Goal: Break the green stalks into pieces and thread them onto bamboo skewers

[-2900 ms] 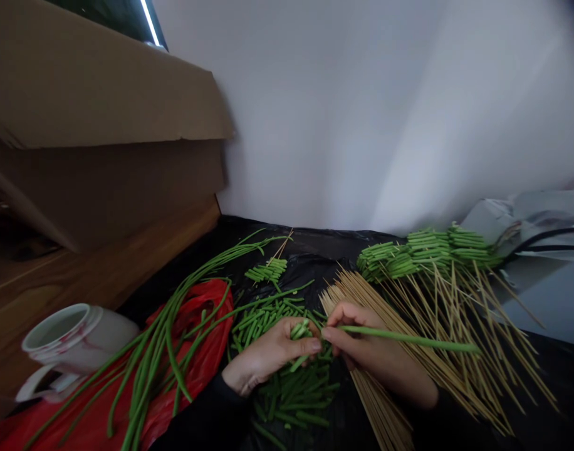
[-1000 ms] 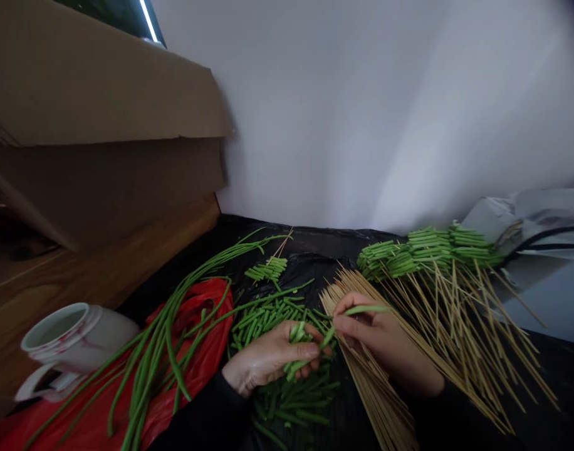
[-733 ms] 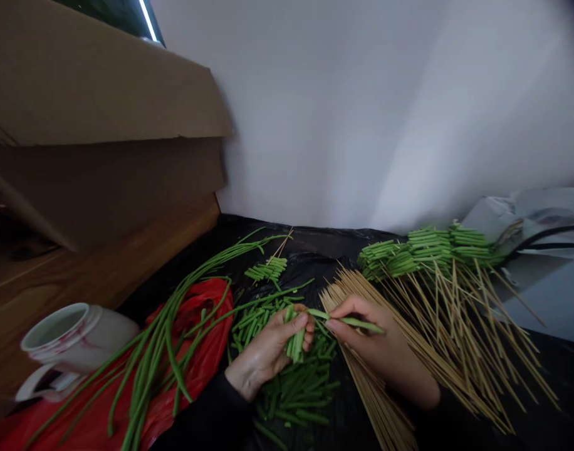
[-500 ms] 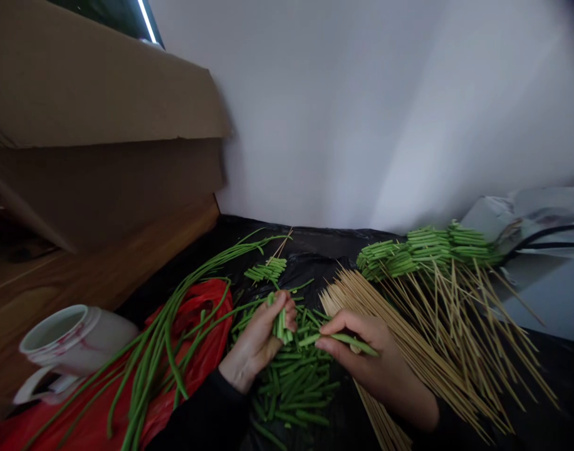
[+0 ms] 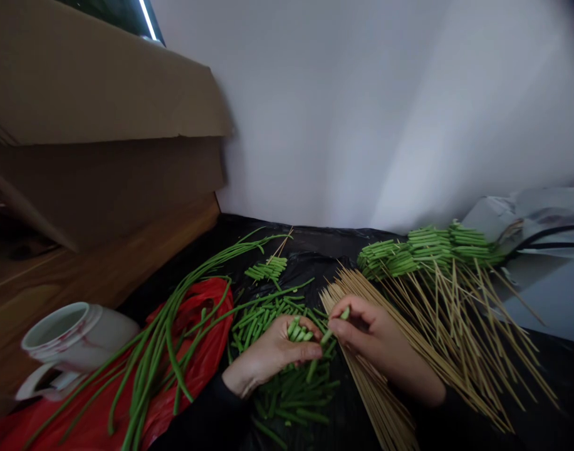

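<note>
My left hand point(image 5: 287, 344) is closed around a small bunch of cut green bean pieces point(image 5: 298, 331), their ends showing between thumb and fingers. In a pinch, my right hand point(image 5: 369, 338) holds a single green bean piece point(image 5: 333, 328) right beside the left hand's fingertips. Below both hands lies a pile of cut green bean pieces point(image 5: 294, 394) on black plastic sheeting. A thick bundle of bamboo skewers point(image 5: 385, 313) passes under my right hand. Skewered green beans point(image 5: 267, 269) lie just beyond the pile.
Long uncut beans point(image 5: 146, 369) drape over a red plastic bag point(image 5: 212, 300) at left, beside a white mug point(image 5: 89, 332). Finished bean skewers point(image 5: 428, 250) are stacked at right, near a grey box point(image 5: 545, 294). A cardboard box point(image 5: 103, 106) and a white wall point(image 5: 324, 125) stand behind.
My left hand has turned and shifted slightly right, so the bean ends now face up. My right hand has tilted its bean piece more upright and brought it close to the left hand.
</note>
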Available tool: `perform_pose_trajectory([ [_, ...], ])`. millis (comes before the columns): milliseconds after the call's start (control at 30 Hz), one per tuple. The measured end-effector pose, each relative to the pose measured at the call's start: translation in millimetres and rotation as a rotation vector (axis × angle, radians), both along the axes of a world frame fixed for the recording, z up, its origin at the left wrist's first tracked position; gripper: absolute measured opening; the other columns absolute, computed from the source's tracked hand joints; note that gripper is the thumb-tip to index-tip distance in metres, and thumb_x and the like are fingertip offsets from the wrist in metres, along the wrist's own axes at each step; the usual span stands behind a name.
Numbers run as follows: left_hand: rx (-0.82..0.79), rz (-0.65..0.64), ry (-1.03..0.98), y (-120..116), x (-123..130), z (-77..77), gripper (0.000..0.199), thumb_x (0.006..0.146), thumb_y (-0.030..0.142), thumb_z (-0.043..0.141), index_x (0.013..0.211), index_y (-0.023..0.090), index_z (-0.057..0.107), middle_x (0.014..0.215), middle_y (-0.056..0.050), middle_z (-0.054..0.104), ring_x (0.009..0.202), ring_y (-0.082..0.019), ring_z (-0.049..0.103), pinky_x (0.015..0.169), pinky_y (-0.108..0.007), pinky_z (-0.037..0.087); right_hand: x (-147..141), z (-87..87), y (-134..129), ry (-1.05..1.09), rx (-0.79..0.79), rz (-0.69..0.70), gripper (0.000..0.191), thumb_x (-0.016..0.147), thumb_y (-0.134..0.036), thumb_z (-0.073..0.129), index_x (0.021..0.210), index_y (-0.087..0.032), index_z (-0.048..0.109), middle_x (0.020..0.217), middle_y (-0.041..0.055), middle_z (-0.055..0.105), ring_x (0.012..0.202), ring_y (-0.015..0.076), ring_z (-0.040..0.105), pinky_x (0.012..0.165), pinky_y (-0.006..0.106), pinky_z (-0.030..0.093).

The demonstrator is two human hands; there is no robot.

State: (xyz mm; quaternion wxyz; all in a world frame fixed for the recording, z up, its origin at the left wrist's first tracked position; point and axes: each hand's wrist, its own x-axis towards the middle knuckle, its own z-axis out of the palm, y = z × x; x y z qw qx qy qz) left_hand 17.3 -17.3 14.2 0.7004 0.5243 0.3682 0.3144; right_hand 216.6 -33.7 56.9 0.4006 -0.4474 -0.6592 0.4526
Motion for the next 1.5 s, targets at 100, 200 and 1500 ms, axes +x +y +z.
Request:
perform_pose_trajectory([
  [100, 0.041, 0.032, 0.051, 1, -1, -0.1, 0.034, 0.07, 0.04, 0.081, 0.086, 0.014, 0.066, 0.067, -0.001, 0.065, 0.052, -0.007, 0.046, 0.05, -0.02, 0.033, 7, 1.8, 2, -0.024, 0.039, -0.081, 0.016, 0.086, -0.035, 0.064, 0.081, -0.02, 0.062, 0.066, -0.0034, 0.056, 0.058, 0.0112, 0.051, 0.054, 0.024, 0.04],
  [200, 0.062, 0.062, 0.025, 1, -3, 1.6, 0.032, 0.073, 0.04, 0.079, 0.086, 0.012, 0.068, 0.072, -0.004, 0.068, 0.055, -0.008, 0.048, 0.051, -0.02, 0.033, 12, 4.0, 1, -0.107, 0.112, -0.106, 0.015, 0.087, -0.035, 0.063, 0.082, -0.02, 0.064, 0.067, -0.002, 0.06, 0.058, 0.0119, 0.054, 0.055, 0.025, 0.04],
  [1500, -0.055, -0.077, -0.26, -7, 0, 0.4, 0.032, 0.075, 0.041, 0.079, 0.082, 0.014, 0.064, 0.07, -0.001, 0.061, 0.056, -0.008, 0.051, 0.054, -0.02, 0.039, -13, -9.9, -10, -0.127, 0.013, 0.2, 0.033, 0.101, -0.036, 0.039, 0.077, -0.019, 0.054, 0.061, -0.0025, 0.056, 0.05, 0.0096, 0.048, 0.049, 0.023, 0.034],
])
